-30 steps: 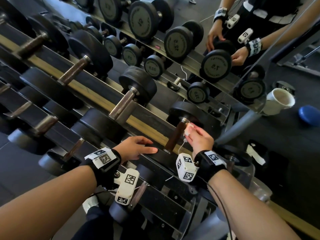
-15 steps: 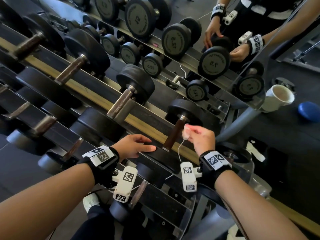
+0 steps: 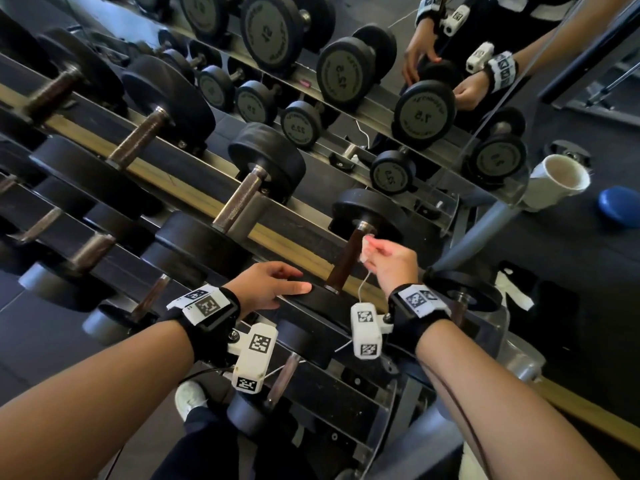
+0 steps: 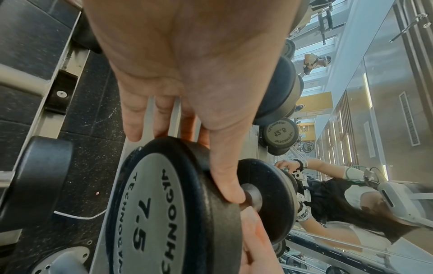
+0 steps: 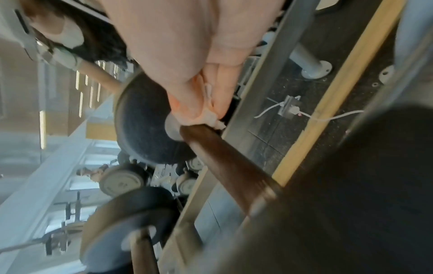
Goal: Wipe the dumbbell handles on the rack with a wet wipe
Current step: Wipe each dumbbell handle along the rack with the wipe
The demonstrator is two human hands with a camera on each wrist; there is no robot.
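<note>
The 7.5 dumbbell lies at the right end of the rack, its brown handle (image 3: 346, 261) (image 5: 225, 159) running up to the far weight head (image 3: 367, 209). My right hand (image 3: 391, 261) (image 5: 187, 46) pinches a small white wet wipe (image 3: 366, 250) (image 5: 211, 115) against the handle's far end. My left hand (image 3: 270, 285) (image 4: 187, 74) rests with straight fingers on the near weight head (image 3: 322, 303) (image 4: 152, 213), the thumb lying over its rim beside the handle.
More dumbbells with knurled handles (image 3: 239, 202) fill the rack rows to the left. A wooden rail (image 3: 166, 178) runs along the rack. Behind it a mirror repeats the weights and my hands. A white cup (image 3: 557, 181) and a blue disc (image 3: 620, 206) sit at the right.
The right hand has shifted only slightly along the far end of the handle, its wrist turning a little. The left hand has stayed on the weight head.
</note>
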